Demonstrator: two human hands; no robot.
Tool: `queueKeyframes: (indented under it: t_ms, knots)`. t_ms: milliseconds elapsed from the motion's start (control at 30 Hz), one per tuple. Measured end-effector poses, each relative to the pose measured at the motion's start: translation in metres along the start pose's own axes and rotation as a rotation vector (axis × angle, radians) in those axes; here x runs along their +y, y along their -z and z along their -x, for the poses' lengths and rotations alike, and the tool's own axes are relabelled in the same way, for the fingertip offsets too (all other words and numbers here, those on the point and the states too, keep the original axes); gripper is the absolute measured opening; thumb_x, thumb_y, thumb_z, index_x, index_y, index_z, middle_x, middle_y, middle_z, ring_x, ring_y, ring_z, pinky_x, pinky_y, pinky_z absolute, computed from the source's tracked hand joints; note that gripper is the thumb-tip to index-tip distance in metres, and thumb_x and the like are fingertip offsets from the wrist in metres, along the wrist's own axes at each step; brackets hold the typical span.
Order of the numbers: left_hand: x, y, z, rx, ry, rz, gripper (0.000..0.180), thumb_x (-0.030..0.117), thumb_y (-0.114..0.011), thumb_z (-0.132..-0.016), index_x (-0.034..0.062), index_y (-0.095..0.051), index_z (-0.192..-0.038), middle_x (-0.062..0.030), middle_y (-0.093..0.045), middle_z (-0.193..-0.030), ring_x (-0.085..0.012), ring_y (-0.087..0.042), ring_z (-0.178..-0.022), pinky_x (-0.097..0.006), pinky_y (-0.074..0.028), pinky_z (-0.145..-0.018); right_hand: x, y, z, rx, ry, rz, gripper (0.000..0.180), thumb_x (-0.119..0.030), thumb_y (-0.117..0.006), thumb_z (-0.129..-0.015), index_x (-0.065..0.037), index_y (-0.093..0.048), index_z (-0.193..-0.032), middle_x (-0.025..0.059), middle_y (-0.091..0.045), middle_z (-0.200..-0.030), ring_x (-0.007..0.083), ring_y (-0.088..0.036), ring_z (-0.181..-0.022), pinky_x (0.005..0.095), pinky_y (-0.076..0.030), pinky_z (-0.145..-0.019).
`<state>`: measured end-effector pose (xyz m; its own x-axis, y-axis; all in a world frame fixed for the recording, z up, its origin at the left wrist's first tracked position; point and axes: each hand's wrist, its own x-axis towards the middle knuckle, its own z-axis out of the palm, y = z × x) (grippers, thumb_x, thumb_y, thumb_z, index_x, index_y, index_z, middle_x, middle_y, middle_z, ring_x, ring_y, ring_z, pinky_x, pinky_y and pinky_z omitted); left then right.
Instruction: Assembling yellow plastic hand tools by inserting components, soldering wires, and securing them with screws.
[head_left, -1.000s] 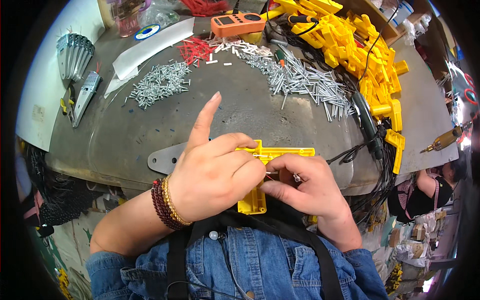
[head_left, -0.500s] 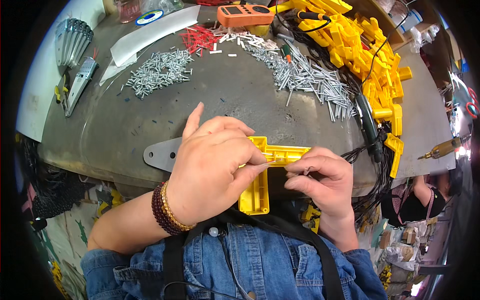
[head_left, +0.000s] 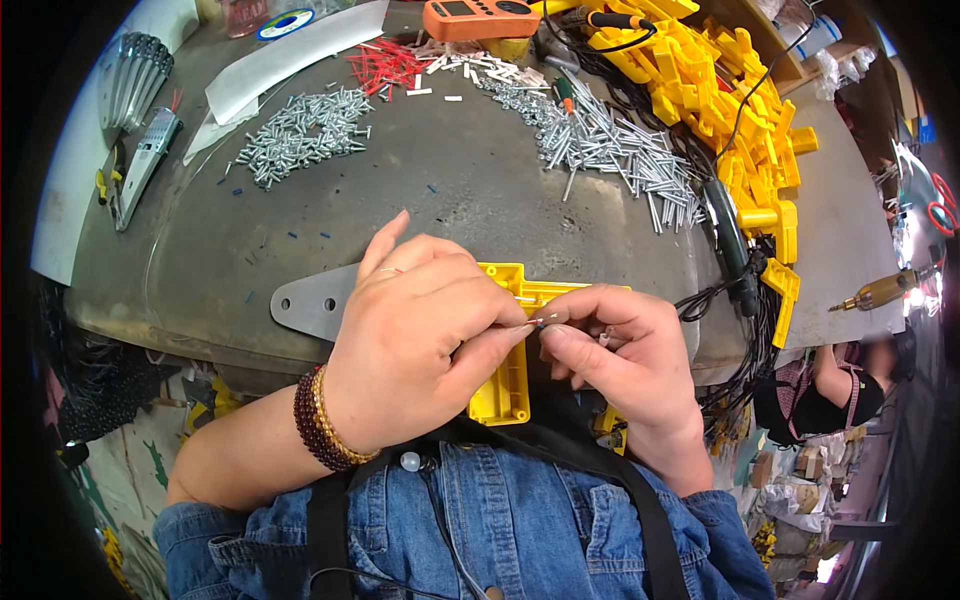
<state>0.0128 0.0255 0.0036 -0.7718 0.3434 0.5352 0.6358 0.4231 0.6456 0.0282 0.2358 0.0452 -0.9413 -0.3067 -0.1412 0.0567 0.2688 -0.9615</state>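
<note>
Worn and grey, the table (head_left: 390, 190) stretched away. Nearest, over an open, partly hidden yellow case (head_left: 500, 395), the left hand (head_left: 425, 335) pinched a thin wire (head_left: 535, 323); the right hand's (head_left: 630, 350) thumb and forefinger closed about its end. Beyond lay heaped screws (head_left: 305, 137), then a pinkish jar (head_left: 245, 15), contents unclear.

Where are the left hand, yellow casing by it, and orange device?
Left hand (head_left: 422, 335): head view, back of the hand.
Yellow casing (head_left: 508, 386): head view, part nearest the person.
Orange device (head_left: 482, 22): head view, orange body.

Smooth, glossy plastic housing (head_left: 505, 390)
</note>
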Motion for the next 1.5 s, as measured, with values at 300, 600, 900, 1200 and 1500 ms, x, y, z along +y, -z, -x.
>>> queueKeyframes:
  t_ms: [300, 600, 900, 1200, 1500]
  knots:
    - [0.001, -0.001, 0.001, 0.019, -0.02, -0.022, 0.013, 0.011, -0.078, -0.072, 0.0136, -0.069, -0.08, -0.001, -0.065, -0.079, -0.0222, -0.063, -0.088, -0.054, -0.031, -0.107, 0.008, -0.004, -0.001, 0.087, 0.051, -0.04, 0.012, -0.009, -0.067, -0.091, 0.003, -0.065, -0.093, -0.0046, -0.059, -0.074, -0.0002, -0.049, -0.064, 0.0177, -0.039, -0.054]
    - [0.007, -0.007, 0.0, 0.207, -0.27, -0.257, 0.012, 0.009, -0.074, -0.072, 0.0143, -0.071, -0.083, 0.0012, -0.065, -0.076, -0.0176, -0.065, -0.075, -0.062, -0.029, -0.11, 0.006, -0.008, -0.001, 0.172, 0.113, 0.093, 0.005, -0.003, -0.067, -0.084, 0.002, -0.065, -0.085, -0.0034, -0.061, -0.068, -0.0003, -0.051, -0.059, 0.0186, -0.042, -0.053]
    - [0.01, -0.007, 0.003, 0.142, -0.231, -0.246, 0.017, 0.007, -0.073, -0.072, 0.0067, -0.066, -0.087, -0.0044, -0.061, -0.081, -0.0223, -0.063, -0.079, -0.06, -0.031, -0.108, 0.009, 0.002, 0.008, 0.097, 0.363, 0.487, 0.005, -0.003, -0.068, -0.082, -0.001, -0.065, -0.085, 0.008, -0.065, -0.073, 0.0166, -0.063, -0.063, 0.0269, -0.05, -0.06]
    - [0.018, 0.001, 0.002, -0.094, -0.098, -0.087, 0.016, 0.005, -0.07, -0.077, 0.0084, -0.063, -0.09, -0.0067, -0.06, -0.09, -0.0275, -0.061, -0.097, -0.058, -0.022, -0.112, 0.0, 0.007, 0.003, 0.03, 0.391, 0.597, 0.009, -0.002, -0.07, -0.077, -0.005, -0.068, -0.084, 0.0077, -0.063, -0.074, 0.0241, -0.062, -0.064, 0.0333, -0.048, -0.058]
    - [0.022, 0.002, 0.003, -0.213, -0.073, -0.086, 0.017, 0.005, -0.071, -0.075, 0.0097, -0.064, -0.09, -0.0067, -0.06, -0.093, -0.0276, -0.06, -0.103, -0.059, -0.018, -0.114, -0.012, 0.003, 0.008, 0.107, 0.27, 0.504, 0.008, -0.005, -0.072, -0.076, -0.005, -0.068, -0.083, 0.0085, -0.062, -0.074, 0.0246, -0.062, -0.067, 0.0336, -0.048, -0.06]
